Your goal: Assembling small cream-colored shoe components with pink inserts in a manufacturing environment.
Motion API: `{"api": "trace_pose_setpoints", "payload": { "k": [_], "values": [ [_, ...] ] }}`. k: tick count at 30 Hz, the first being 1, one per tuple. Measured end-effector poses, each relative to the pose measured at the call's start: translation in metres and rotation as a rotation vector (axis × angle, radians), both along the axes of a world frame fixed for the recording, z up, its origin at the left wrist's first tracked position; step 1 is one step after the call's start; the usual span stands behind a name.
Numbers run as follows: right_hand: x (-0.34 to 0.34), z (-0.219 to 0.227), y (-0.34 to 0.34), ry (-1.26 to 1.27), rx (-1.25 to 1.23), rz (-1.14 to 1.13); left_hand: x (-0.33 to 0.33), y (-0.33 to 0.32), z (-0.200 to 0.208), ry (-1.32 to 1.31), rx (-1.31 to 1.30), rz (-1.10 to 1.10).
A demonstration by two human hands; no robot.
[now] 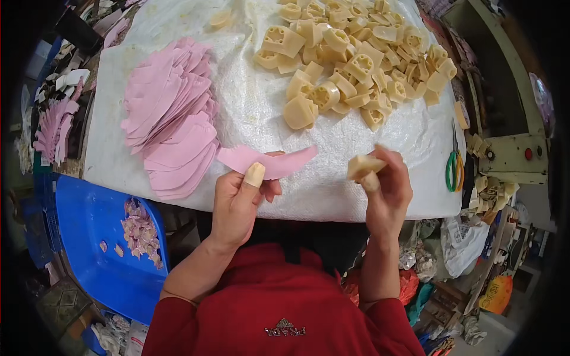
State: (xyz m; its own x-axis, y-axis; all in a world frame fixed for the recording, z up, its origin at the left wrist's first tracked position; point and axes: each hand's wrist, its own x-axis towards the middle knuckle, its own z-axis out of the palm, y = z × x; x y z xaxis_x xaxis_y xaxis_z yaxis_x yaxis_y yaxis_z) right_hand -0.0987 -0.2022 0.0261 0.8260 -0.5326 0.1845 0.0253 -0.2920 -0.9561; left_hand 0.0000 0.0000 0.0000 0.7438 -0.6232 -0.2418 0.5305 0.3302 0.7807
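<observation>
My left hand (pixel 240 199) pinches a curved pink flat piece (pixel 291 164), its thumb, capped in a pale finger cot, lying on top. In my right hand (pixel 389 199) is a beige shoe heel (pixel 363 167), held between thumb and fingers; the right thumb also wears a pale cover. The two held pieces are apart. Left of my left hand lies a fanned stack of pink pieces (pixel 172 101). Beyond my right hand rises a large heap of beige heels (pixel 362 65), some showing hollowed ends.
A white woven sheet (pixel 255 118) covers the table. Scissors (pixel 456 166) with green and orange handles lie at its right edge. Below left stands a blue basin (pixel 101 249) with pink scraps (pixel 142 231). Plastic bags (pixel 466 243) hang at the lower right, near a green machine (pixel 516 157).
</observation>
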Motion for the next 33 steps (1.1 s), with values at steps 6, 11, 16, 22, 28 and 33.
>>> {"api": "trace_pose_setpoints", "payload": {
  "k": [6,11,16,22,28,33],
  "values": [
    [0.021,0.004,0.045,-0.357,-0.241,0.211,-0.01,-0.012,0.013,-0.089,-0.024,0.073],
    [0.034,-0.011,0.055,-0.515,-0.398,0.216,-0.014,-0.008,0.031,-0.039,-0.113,0.032],
    [0.035,-0.016,0.056,-0.541,-0.425,0.205,-0.018,-0.003,0.022,-0.135,-0.017,0.036],
    [0.035,-0.016,0.052,-0.519,-0.43,0.232,-0.019,-0.004,0.024,-0.157,0.003,0.018],
    [0.038,-0.006,0.052,-0.451,-0.662,0.128,-0.024,-0.004,0.024,-0.435,0.14,0.104],
    [0.039,-0.01,0.05,-0.445,-0.653,0.112,-0.015,-0.003,0.03,-0.692,0.244,0.154]
  ]
}}
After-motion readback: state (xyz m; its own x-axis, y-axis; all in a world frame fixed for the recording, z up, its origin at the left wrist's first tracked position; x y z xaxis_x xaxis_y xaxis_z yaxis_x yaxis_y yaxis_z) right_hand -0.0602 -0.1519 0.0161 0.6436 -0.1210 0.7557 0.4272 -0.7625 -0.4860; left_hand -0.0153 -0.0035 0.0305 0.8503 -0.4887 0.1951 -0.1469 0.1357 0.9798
